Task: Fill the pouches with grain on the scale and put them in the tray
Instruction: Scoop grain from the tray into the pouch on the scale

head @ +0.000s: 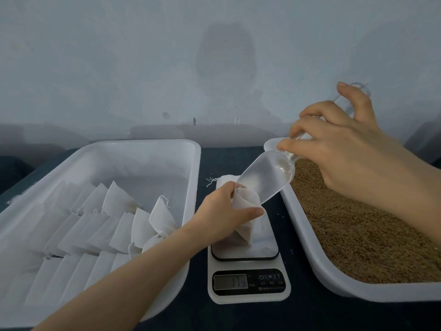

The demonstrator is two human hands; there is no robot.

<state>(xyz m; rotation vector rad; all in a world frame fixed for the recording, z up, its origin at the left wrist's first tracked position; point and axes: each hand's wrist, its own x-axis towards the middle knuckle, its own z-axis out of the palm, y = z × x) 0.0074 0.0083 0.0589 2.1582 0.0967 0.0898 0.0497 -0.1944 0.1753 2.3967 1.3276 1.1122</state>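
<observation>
Pouch [248, 199] stands on the scale [265, 247], the left hand [219, 216] pinching its mouth open so the clear scoop [265, 177], in the right hand's [346, 151] closed grip above the scale, can tip grain [358, 230] in without spilling.

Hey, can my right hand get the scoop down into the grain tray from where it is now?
Probably yes. The right hand grips the scoop, tipped into the pouch on the scale. The open grain tray lies right beside and below it, with nothing in between.
</observation>
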